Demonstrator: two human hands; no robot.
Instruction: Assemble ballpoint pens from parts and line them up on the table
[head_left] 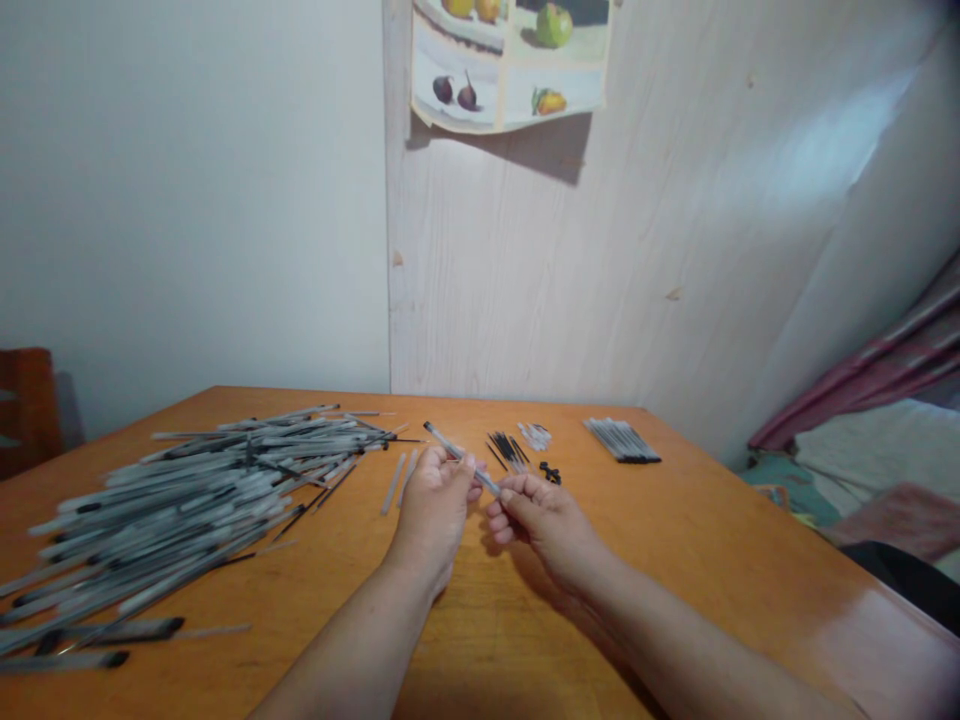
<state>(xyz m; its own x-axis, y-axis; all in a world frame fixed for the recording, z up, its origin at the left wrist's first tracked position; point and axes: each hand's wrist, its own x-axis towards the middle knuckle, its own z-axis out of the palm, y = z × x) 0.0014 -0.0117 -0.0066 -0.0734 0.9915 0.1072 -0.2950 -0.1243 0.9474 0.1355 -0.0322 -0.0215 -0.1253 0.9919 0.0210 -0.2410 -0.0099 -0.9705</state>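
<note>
A slim pen [444, 438] with a clear barrel and a dark far end slants between my hands, above the middle of the table. My left hand [439, 500] is closed around its middle. At the near end, the fingertips of my right hand [544, 520] pinch the pen; the tip itself is hidden by them. Just left of my left hand lie a few clear pen tubes [393, 484]. Beyond my hands are a bunch of dark refills [510, 450], small white pieces [535, 436] and small black plugs [550, 473].
A big loose heap of pens [217, 490] covers the left of the wooden table [480, 660]. At the right back, a neat row of pens [622, 440] lies with black ends toward me. The wall with a fruit poster [510, 75] rises behind the table.
</note>
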